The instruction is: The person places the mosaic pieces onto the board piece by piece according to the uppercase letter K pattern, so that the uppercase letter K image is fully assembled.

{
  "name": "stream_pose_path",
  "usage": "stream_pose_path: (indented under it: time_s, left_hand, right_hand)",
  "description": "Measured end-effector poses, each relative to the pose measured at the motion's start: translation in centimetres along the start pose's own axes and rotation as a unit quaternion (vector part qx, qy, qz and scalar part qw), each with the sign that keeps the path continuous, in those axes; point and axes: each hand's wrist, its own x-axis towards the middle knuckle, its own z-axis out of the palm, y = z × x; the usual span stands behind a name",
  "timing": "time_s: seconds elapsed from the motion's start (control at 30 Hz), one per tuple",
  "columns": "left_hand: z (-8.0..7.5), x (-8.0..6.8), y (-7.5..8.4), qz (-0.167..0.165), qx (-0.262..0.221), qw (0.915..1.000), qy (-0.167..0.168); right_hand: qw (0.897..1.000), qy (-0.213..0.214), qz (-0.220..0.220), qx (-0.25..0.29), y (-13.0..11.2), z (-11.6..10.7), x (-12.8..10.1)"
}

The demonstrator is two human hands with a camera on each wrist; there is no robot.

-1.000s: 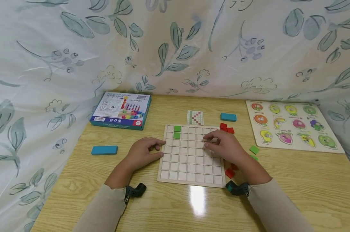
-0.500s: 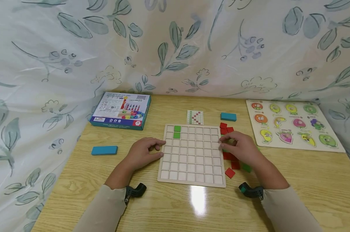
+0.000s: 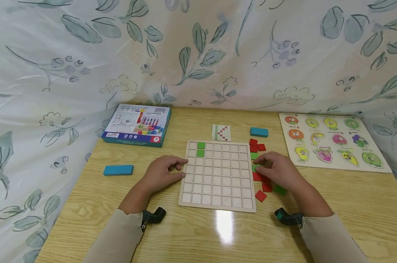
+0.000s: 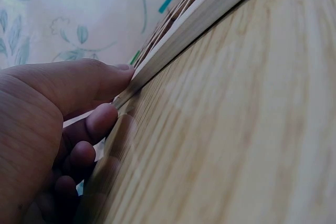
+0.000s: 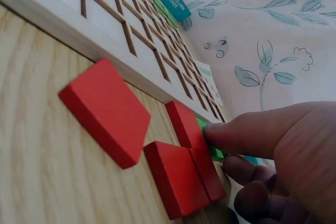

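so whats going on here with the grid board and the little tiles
A person sits at a wooden table with a grid board. Their left hand rests against the board's left edge. Their right hand is among the loose red tiles beside the board's right edge, fingertips on a green tile. Two green tiles already sit in the board.

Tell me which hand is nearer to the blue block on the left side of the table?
Left. The left hand rests at the grid board's left edge, with bare table between it and the blue block. The right hand is beyond the board's right edge, touching a green tile.
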Motion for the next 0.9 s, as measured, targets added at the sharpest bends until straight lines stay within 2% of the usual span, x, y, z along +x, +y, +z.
stream_pose_path:
  time_s: [0.23,0.53,0.7,0.9]
  left_hand:
    - [-0.01,-0.01,-0.08,0.009,-0.001,1.0000,0.003]
    - [0.00,0.00,-0.07,-0.001,-0.001,1.0000,0.002]
    - [0.02,0.10,-0.05,0.005,0.001,1.0000,0.006]
    - [0.00,0.07,-0.04,0.003,0.003,1.0000,0.003]
  right_hand:
    - [1.000,0.003,-0.001,0.010,-0.23,0.12,-0.15]
    - [1.000,0.000,-0.001,0.007,-0.05,0.20,0.02]
    - [1.000,-0.006,0.005,0.011,-0.17,0.01,0.15]
    - [1.000,-0.010,-0.010,0.013,-0.19,-0.33,0.41]
